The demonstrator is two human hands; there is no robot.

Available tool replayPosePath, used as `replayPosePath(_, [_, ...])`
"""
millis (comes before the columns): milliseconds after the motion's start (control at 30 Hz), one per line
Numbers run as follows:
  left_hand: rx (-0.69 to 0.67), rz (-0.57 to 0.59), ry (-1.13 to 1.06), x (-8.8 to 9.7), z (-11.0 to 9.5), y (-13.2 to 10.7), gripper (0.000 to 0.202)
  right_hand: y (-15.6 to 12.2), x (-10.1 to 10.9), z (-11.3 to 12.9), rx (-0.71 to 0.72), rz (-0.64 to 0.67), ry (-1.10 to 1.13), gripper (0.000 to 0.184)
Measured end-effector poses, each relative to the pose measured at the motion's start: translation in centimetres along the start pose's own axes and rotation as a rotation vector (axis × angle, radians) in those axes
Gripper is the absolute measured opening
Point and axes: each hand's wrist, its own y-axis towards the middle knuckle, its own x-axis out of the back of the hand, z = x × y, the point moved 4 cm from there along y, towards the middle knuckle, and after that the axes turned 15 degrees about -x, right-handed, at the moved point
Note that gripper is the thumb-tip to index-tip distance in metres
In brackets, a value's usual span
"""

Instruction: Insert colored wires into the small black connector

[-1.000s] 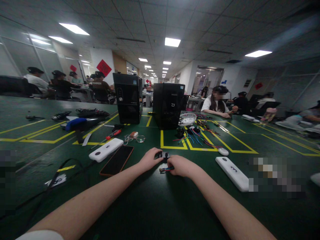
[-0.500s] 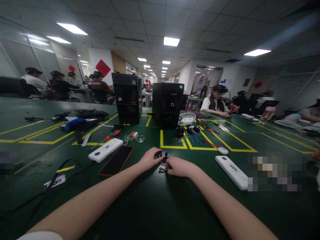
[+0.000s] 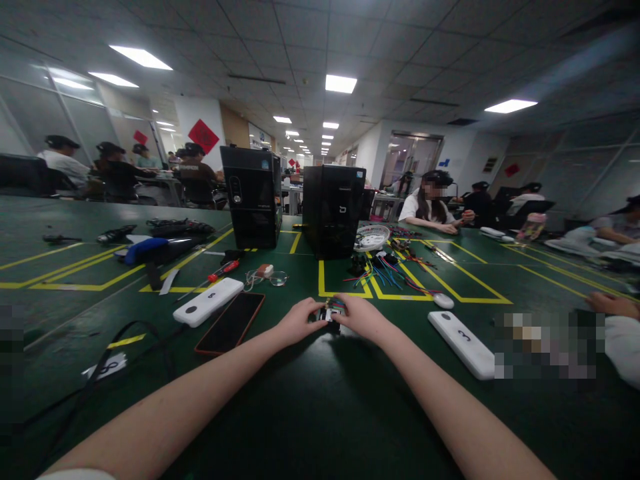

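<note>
Pinching a small wired part between two hands

From my end of the feed, nearest are the left hand (image 3: 299, 321) and the right hand (image 3: 364, 316), meeting low over the green tabletop (image 3: 310, 413). Left thumb and fingertips close on one side of a small black-and-silver part (image 3: 330, 319); the right fingers curl onto its other side, so I read both hands as gripping it. Whether it touches the tabletop, I can't tell.

I'd expect it to be light and stiff in the body, with limp coloured wires (image 3: 337, 303) that could pull loose. I'd hold the hard sides and spare the leads. They show at its far edge, so I judge the wired side to point away from the wearer. Fingers cover too much for me to settle the long axis.

Left of the hands I see a dark-screened phone (image 3: 231, 323) and a white case marked 8 (image 3: 220, 297); to the right, a white case marked 3 (image 3: 462, 344). Further out come a red-handled screwdriver (image 3: 223, 271), glasses (image 3: 278, 278) and a loose wire bundle (image 3: 387, 272). Beyond stand two black computer towers (image 3: 250, 197), with a white basket (image 3: 373, 237) beside the right-hand one. A person in a white top (image 3: 411, 207) sits across the tabletop.
</note>
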Motion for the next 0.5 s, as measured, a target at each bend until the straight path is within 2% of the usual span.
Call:
replayPosePath(133, [-0.043,-0.020,-0.043,-0.4,-0.2,0.3,0.037,0.5,-0.5,-1.2,-0.025,0.023,-0.122,0.027])
replayPosePath(300, [-0.001,-0.057,-0.090,-0.4,-0.1,0.0,0.045,0.8,-0.6,-1.8,-0.106,-0.004,-0.212,0.024])
replayPosePath(400, [0.015,-0.051,-0.097,-0.2,0.1,-0.3,0.043,1.5,-0.2,-3.1,-0.229,-0.008,-0.250,0.025])
replayPosePath(500, [0.016,-0.039,-0.097,-0.1,0.3,-0.5,0.041,2.6,0.6,-6.2,-0.416,0.010,-0.255,0.027])
